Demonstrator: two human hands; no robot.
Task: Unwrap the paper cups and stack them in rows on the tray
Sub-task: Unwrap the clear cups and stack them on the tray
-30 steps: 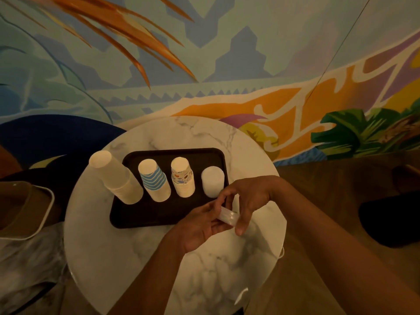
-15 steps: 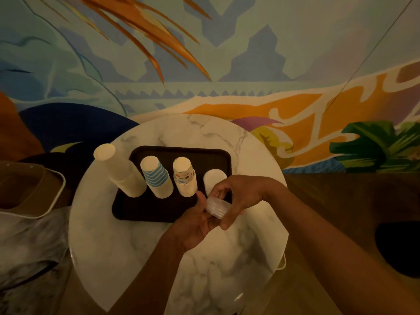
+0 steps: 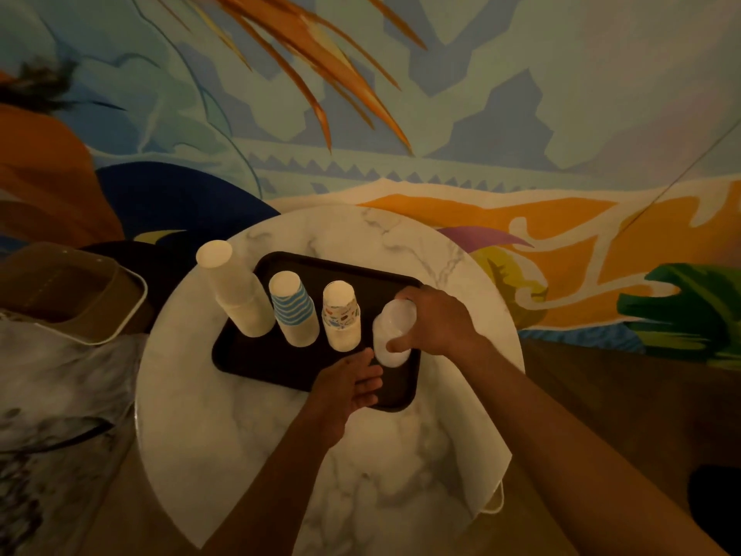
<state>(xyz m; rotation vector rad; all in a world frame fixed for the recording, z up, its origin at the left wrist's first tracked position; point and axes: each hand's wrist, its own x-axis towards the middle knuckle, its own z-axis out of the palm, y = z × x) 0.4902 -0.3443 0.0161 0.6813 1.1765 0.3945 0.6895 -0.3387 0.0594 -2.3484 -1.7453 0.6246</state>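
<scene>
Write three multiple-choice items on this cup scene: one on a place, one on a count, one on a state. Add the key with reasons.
1. Where does the blue-striped cup stack stand in the row on the tray?
A. second from the left
B. far right
C. off the tray

2. How many cup stacks stand in the row?
A. two
B. four
C. six

3. What is the right hand doing?
A. lying flat on the table
B. gripping the white cup stack
C. lifting the tray

Key:
1 A: it stands between the tall plain stack and the patterned stack.
2 B: the plain, striped, patterned and white stacks show.
3 B: its fingers and thumb curl round that stack, while the left hand is open over the tray's near edge.
</scene>
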